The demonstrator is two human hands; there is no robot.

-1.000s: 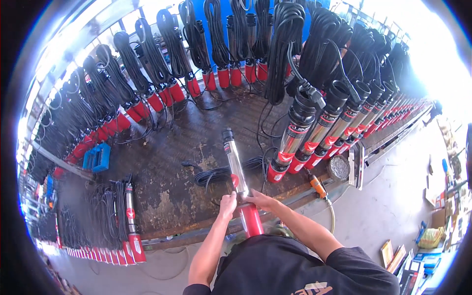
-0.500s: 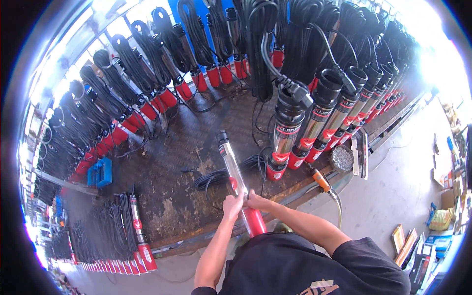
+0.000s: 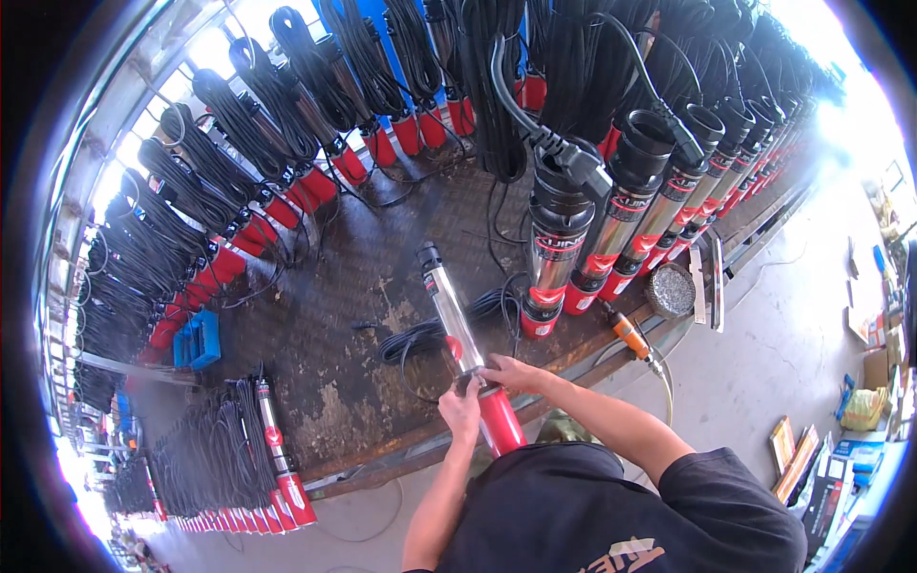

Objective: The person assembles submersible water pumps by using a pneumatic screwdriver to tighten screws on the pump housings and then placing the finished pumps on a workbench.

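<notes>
Both hands meet on one pump (image 3: 466,355), a long steel tube with a red lower end, lying tilted on the near edge of the steel table (image 3: 353,286) with its red end toward the person. The left hand (image 3: 462,413) grasps the tube just above the red section. The right hand (image 3: 509,374) lies on the same spot from the other side, fingers curled over the tube; how firmly it clamps I cannot tell.

Just behind the pump a loose black cable (image 3: 430,334) lies on the table. To the right, an orange-handled tool (image 3: 631,336) rests at the table edge, with a round metal dish (image 3: 671,290) beyond it. A cluster of upright pumps (image 3: 559,244) with red bases stands just past the cable. At lower left, more pumps (image 3: 272,449) lie bundled. A blue box (image 3: 198,339) sits on the left. At the far side, rows of pumps wrapped in black cable (image 3: 315,105) line the table.
</notes>
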